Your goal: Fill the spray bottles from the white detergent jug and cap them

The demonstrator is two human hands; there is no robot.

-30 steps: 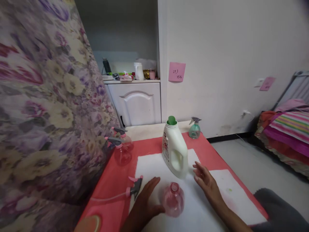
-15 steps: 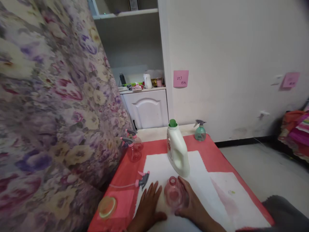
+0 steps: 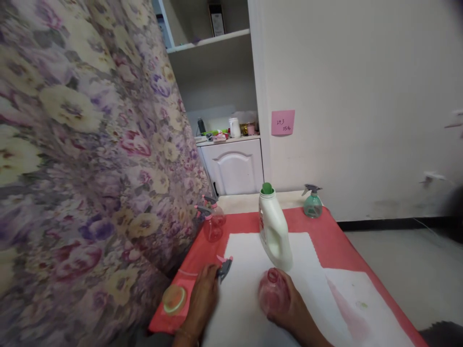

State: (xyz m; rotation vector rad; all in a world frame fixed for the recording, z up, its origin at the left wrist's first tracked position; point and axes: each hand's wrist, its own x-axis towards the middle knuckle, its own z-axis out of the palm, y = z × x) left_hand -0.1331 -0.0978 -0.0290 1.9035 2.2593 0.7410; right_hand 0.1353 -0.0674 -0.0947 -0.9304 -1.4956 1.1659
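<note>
My right hand (image 3: 297,308) is wrapped around a clear pink spray bottle (image 3: 272,294), which stands with its neck uncapped on the white cloth (image 3: 242,308). My left hand (image 3: 205,291) is closed at the collar of a grey and pink trigger spray head (image 3: 224,267), its fingers partly hidden. The thin dip tube (image 3: 187,273) of that spray head points left over the red tablecloth. Just beyond the bottle rises a large pale green jug (image 3: 278,236) with something green in its mouth. A round, pale-rimmed lid or dish (image 3: 174,300) lies left of my left hand.
Two pink spray bottles (image 3: 213,229) with heads on stand at the back left, beside a floral curtain (image 3: 108,193). A green spray bottle (image 3: 313,205) is at the back right. A stained white sheet (image 3: 365,303) covers the right front of the table.
My left hand has moved left from beside the bottle to the spray head and closed on it. The right hand still holds the bottle. The view has turned slightly left.
</note>
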